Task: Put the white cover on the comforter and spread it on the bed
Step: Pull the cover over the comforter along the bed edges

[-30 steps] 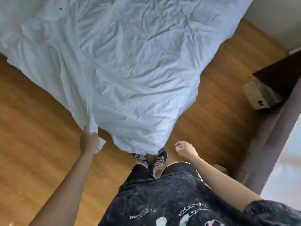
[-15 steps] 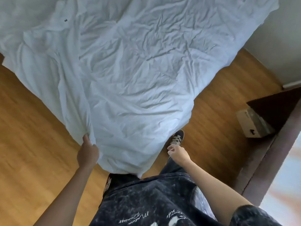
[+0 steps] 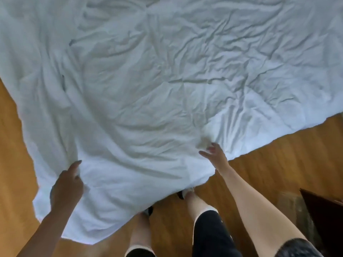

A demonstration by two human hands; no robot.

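Note:
A big wrinkled white cover (image 3: 157, 80) lies spread over the wooden floor and fills most of the view. Whether the comforter is inside it I cannot tell. My left hand (image 3: 67, 186) pinches a fold of the cover near its lower left corner, with the index finger stretched out. My right hand (image 3: 215, 153) hovers with fingers apart at the cover's near edge, just touching or just above the cloth. The bed is out of sight.
Wooden floor (image 3: 278, 164) shows at the left, bottom and right. My legs and shoes (image 3: 185, 193) stand at the cover's near corner, partly under it. A dark piece of furniture (image 3: 324, 210) sits at the lower right.
I have leaned in closer over the cover. My right hand went from a loose fist near my waist to open fingers at the cover's edge. My left hand kept its hold.

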